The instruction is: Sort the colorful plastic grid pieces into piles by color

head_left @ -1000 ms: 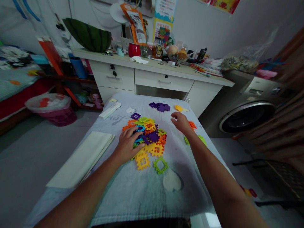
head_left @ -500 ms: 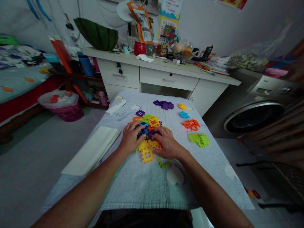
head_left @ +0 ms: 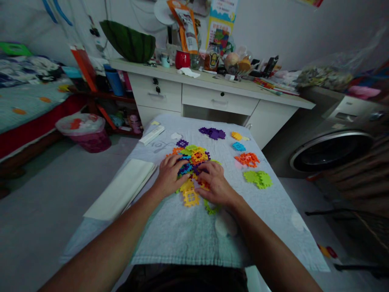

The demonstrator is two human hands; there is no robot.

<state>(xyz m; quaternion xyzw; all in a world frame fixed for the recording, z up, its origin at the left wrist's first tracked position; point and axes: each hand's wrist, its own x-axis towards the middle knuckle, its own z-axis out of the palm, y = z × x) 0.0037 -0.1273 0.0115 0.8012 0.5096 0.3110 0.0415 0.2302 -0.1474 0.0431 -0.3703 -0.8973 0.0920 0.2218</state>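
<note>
A mixed pile of plastic interlocking building pieces (head_left: pixel 190 158), purple, blue, orange, yellow and green, lies mid-table. My left hand (head_left: pixel 170 174) rests at the pile's left edge, thumb and fingers apart and touching blue and purple pieces. From the right, my right hand (head_left: pixel 215 184) reaches into the pile with bent, separated fingers; its palm hides what is beneath. Between the hands and nearer me is a yellow window-shaped piece (head_left: pixel 191 197). A green piece (head_left: pixel 211 207) shows partly below my right hand.
Sorted by colour on the right are purple (head_left: pixel 212 133), yellow (head_left: pixel 236 136), blue (head_left: pixel 238 146), orange (head_left: pixel 247 159) and green pieces (head_left: pixel 258 178). A folded white cloth (head_left: pixel 121 188) and a white box (head_left: pixel 152 135) lie left. Behind stands a white desk (head_left: pixel 219 99).
Yellow pieces between my hands have shifted apart, baring a patch near my right fingers. My right hand has moved slightly within the pile. The whole view has shifted a little.
</note>
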